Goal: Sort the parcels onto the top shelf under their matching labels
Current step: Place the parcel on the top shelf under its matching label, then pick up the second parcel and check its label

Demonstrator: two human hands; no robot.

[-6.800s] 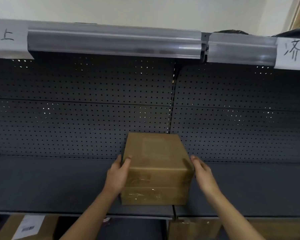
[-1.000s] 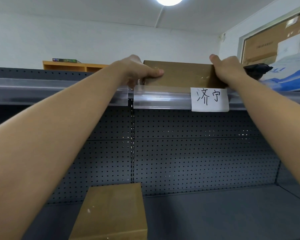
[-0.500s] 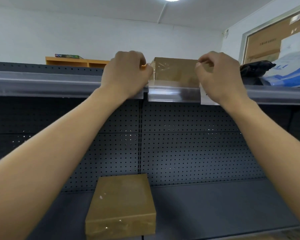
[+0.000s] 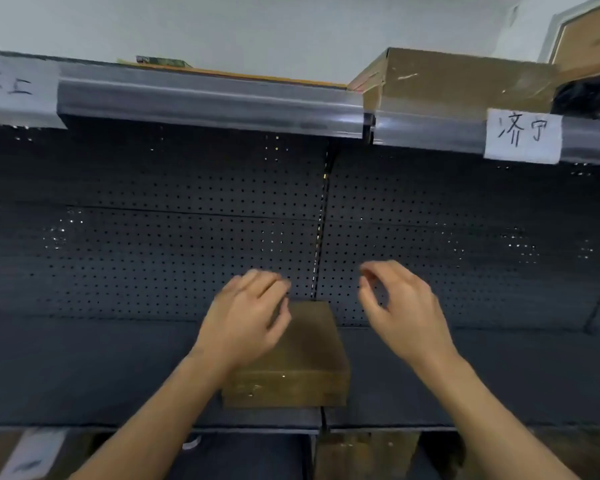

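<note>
A brown taped cardboard parcel (image 4: 461, 81) stands on the top shelf (image 4: 208, 102), just left of the white label with handwritten characters (image 4: 522, 135). A second, flatter brown parcel (image 4: 302, 362) lies on the middle shelf (image 4: 84, 368) below. My left hand (image 4: 246, 320) hovers over that flat parcel's left part, fingers loosely curled and holding nothing. To the parcel's right, my right hand (image 4: 399, 310) hangs above the shelf, fingers apart and empty. Another white label (image 4: 14, 93) hangs at the far left of the top shelf rail.
A black bag (image 4: 586, 95) sits on the top shelf right of the parcel. Dark perforated back panels (image 4: 153, 237) close off the shelf bay. Cardboard boxes (image 4: 364, 455) and a parcel with a white sticker (image 4: 25, 459) show on the level below.
Both hands let go of the parcel on the top shelf and dropped down to the flat parcel on the middle shelf. My view tilted downward.
</note>
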